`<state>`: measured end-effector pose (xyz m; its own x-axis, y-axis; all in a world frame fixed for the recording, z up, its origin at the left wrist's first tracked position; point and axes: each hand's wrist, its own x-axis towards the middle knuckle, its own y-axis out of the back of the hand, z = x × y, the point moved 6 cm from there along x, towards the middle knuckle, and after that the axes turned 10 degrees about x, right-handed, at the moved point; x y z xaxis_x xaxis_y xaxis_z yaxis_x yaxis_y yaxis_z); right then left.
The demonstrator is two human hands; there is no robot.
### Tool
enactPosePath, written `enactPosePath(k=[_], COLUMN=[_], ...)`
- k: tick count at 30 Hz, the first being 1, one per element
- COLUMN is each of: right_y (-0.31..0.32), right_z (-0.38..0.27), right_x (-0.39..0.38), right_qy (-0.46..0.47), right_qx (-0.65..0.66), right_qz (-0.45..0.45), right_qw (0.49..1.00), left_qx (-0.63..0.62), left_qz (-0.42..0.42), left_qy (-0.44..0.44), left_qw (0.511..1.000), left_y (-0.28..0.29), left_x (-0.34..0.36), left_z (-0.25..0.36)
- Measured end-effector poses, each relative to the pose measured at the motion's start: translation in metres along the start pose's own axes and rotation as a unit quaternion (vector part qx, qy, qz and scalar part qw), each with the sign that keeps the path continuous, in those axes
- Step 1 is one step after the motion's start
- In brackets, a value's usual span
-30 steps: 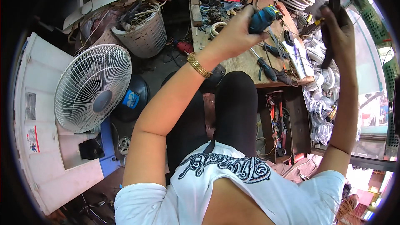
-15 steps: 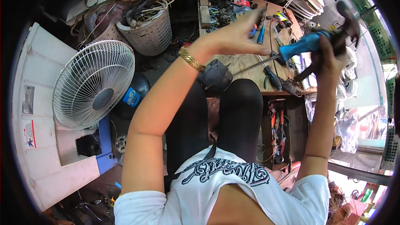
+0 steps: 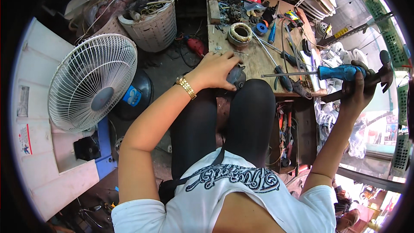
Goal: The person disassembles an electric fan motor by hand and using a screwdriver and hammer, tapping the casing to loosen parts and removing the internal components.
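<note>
My left hand [image 3: 213, 71] is wrapped over a dark, rounded motor housing [image 3: 236, 79] held above my knees. Most of the housing is hidden by the fingers. Out to the right, my right hand [image 3: 359, 92] grips two tools together: a screwdriver with a blue handle [image 3: 340, 73] and a claw hammer [image 3: 385, 75]. The screwdriver's long shaft points left over the bench edge, its tip apart from the housing. On the wooden bench [image 3: 224, 45], just beyond my left hand, sits a ring-shaped copper-and-white motor winding [image 3: 239, 34].
Pliers [image 3: 283, 80], more screwdrivers, a blue tape roll [image 3: 261, 28] and small parts crowd the bench. A white fan [image 3: 92, 82] stands at my left, near a wire-filled basket [image 3: 153, 26]. A red tool [image 3: 196, 46] lies on the floor left of the bench.
My left hand has come down from above the bench onto the motor housing. My right hand has shifted right and lower with the screwdriver and hammer, and the screwdriver now lies nearly level.
</note>
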<state>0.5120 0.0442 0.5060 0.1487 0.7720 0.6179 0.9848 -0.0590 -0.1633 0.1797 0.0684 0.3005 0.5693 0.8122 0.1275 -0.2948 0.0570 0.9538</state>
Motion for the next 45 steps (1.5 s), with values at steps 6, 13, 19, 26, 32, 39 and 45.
enactPosePath(k=[6,13,19,26,32,39,45], right_y=[-0.002,-0.017,-0.034,-0.04,-0.054,-0.053,-0.064], right_z=[-0.002,0.007,0.004,0.0,0.004,0.001,-0.004], right_x=[-0.004,-0.006,-0.008,-0.004,-0.007,-0.011,-0.011], right_qy=[0.017,0.026,0.038,0.01,0.002,-0.015,0.01], right_qx=[-0.055,-0.057,-0.064,-0.082,-0.063,-0.063,-0.062], right_qz=[-0.015,-0.014,-0.018,-0.017,-0.017,-0.031,-0.054], right_qw=[0.998,0.998,0.997,0.996,0.998,0.997,0.997], left_qx=[0.04,0.005,0.019,-0.044,0.005,-0.046,-0.006], left_qz=[0.082,0.06,-0.085,-0.049,-0.058,-0.107,-0.025], left_qy=[-0.039,-0.009,0.053,-0.047,-0.05,-0.065,-0.113], left_qw=[0.995,0.998,0.995,0.997,0.997,0.991,0.993], left_y=[0.009,0.003,-0.001,0.017,0.011,0.02,0.016], left_x=[-0.009,-0.001,0.013,0.001,-0.02,-0.02,-0.026], left_z=[0.021,0.006,-0.007,0.01,0.006,0.013,0.022])
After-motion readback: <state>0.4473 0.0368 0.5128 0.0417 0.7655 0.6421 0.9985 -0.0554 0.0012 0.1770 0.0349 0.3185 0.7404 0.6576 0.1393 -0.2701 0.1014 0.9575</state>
